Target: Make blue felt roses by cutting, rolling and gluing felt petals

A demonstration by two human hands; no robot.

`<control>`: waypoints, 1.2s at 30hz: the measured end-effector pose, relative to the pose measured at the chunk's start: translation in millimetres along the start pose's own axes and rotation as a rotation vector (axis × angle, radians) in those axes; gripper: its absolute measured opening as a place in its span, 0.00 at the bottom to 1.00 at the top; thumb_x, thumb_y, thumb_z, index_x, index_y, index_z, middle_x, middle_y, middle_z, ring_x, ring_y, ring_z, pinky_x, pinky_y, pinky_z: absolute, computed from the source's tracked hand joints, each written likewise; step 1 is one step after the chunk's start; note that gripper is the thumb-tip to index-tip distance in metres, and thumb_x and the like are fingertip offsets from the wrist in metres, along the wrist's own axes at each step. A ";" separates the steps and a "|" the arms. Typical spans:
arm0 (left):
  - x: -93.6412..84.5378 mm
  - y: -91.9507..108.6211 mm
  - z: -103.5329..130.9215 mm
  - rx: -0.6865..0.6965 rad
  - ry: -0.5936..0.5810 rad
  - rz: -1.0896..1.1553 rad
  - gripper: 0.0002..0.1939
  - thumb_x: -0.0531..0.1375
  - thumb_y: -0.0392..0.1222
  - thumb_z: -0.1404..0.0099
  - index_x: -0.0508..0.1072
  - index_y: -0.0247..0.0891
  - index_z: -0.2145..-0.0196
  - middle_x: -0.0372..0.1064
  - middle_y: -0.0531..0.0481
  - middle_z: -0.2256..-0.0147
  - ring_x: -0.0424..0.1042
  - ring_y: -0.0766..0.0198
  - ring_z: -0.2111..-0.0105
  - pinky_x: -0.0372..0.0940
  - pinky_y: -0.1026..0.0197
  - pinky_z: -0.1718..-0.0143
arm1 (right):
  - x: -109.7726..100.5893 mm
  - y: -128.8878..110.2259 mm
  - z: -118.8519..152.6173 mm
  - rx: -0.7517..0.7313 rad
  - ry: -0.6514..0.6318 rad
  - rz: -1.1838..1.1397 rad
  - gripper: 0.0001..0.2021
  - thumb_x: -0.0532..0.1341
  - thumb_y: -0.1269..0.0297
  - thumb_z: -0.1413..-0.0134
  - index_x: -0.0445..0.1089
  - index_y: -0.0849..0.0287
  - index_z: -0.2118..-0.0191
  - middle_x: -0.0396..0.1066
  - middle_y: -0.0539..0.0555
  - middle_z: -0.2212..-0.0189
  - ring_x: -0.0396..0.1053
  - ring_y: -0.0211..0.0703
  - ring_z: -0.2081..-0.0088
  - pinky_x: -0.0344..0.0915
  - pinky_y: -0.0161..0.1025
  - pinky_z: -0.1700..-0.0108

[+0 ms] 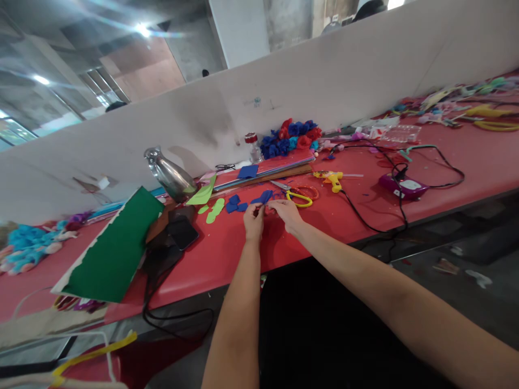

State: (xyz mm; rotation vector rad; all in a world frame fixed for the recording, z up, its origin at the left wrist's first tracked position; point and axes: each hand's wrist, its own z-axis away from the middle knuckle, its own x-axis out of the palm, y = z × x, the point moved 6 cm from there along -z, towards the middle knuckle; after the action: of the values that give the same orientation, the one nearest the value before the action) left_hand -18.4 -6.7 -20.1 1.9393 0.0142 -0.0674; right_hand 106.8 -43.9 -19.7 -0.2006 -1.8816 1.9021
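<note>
My left hand (254, 220) is closed in a pinch on a dark blue petal-shaped piece (264, 196), whose material I cannot make out. Close beside it, my right hand (287, 212) reaches the same piece with bent, pinched fingers; what lies between its fingertips is too small to name. More blue cut pieces (234, 204) lie just left of the hands. Further left are light green cut pieces (215, 210). Scissors with yellow handles (299, 199) rest beyond my right hand, their blades pointing up and left.
A yellow glue gun (334, 181) with a trailing cord lies right of the scissors, near a purple box (403, 187). Red and blue flowers (290, 138) stand by the white partition (227, 108). A metal jug (172, 175), black bag (168, 243) and green sheet (115, 251) are at left.
</note>
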 end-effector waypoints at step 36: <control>7.3 7.2 4.8 -0.022 -0.129 -0.035 0.06 0.61 0.42 0.46 0.72 0.38 0.73 0.67 0.53 0.77 0.64 0.68 0.77 0.62 0.64 0.69 | -14.0 3.6 -5.0 -0.193 -0.043 0.026 0.07 0.62 0.60 0.63 0.70 0.58 0.77 0.70 0.47 0.78 0.65 0.38 0.72 0.61 0.36 0.64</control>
State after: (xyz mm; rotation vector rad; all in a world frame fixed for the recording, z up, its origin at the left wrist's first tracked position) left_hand -11.0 -14.0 -15.6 1.9100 -0.0364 -0.2144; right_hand 120.5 -45.0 -26.4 -0.2474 -2.1015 1.7538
